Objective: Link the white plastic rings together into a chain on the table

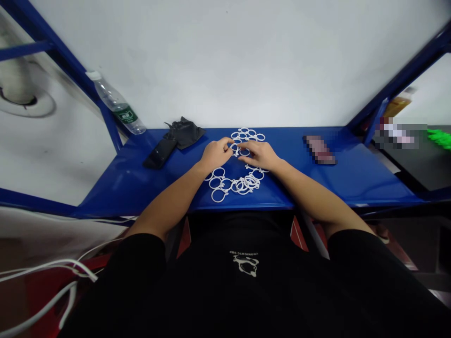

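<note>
Several white plastic rings (234, 184) lie on the blue shelf (334, 180) in front of me, some linked in a cluster near its front edge. More white rings (248, 135) lie farther back. My left hand (215, 153) and my right hand (260, 155) meet above the middle of the rings. Both hands have their fingertips pinched together on a white ring (237, 148) between them. My forearms rest over the near cluster.
A black phone (160, 153) and a dark cloth pouch (186, 132) lie at the back left. A plastic water bottle (118, 109) leans against the blue frame post. A blurred object (320, 149) lies at the right. White cables (52, 272) hang at lower left.
</note>
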Action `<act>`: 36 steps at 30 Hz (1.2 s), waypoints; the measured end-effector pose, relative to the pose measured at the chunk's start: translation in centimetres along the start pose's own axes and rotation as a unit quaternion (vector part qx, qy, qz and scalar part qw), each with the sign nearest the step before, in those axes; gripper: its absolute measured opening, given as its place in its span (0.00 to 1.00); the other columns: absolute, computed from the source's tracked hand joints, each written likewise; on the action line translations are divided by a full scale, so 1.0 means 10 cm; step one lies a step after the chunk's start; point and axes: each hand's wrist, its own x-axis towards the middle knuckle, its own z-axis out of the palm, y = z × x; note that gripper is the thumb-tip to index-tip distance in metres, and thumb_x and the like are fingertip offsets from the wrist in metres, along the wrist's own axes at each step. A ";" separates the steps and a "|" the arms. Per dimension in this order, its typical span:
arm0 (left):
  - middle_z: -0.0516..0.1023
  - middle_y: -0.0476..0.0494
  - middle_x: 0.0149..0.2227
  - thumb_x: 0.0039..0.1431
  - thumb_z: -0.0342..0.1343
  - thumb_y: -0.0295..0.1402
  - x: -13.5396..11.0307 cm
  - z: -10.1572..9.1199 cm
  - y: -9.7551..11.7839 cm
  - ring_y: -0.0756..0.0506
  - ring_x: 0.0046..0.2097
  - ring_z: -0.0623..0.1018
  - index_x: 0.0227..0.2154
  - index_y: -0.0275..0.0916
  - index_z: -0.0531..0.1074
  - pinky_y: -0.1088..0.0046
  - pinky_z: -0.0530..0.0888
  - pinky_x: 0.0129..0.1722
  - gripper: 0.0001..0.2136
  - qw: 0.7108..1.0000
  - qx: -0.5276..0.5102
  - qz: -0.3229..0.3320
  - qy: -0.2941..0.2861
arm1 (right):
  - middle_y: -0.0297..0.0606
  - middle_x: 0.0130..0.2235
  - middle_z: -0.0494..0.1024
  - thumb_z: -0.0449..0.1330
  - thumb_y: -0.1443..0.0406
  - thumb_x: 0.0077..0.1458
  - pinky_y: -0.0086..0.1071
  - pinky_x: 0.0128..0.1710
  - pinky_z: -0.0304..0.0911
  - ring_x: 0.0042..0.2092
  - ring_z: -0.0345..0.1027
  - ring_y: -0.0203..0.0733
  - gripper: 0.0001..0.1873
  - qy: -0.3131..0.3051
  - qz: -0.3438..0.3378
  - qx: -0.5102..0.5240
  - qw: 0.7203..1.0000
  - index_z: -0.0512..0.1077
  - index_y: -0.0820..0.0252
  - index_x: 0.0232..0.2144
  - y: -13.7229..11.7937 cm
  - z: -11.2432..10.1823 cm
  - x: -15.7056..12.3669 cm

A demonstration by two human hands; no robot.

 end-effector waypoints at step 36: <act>0.89 0.43 0.39 0.71 0.64 0.38 -0.01 0.05 -0.04 0.43 0.41 0.84 0.58 0.43 0.86 0.64 0.78 0.46 0.16 0.987 -0.028 0.095 -0.126 | 0.48 0.47 0.91 0.64 0.57 0.69 0.45 0.51 0.74 0.43 0.80 0.53 0.18 0.039 0.206 -0.025 0.977 0.89 0.59 0.50 0.51 -0.24 -0.04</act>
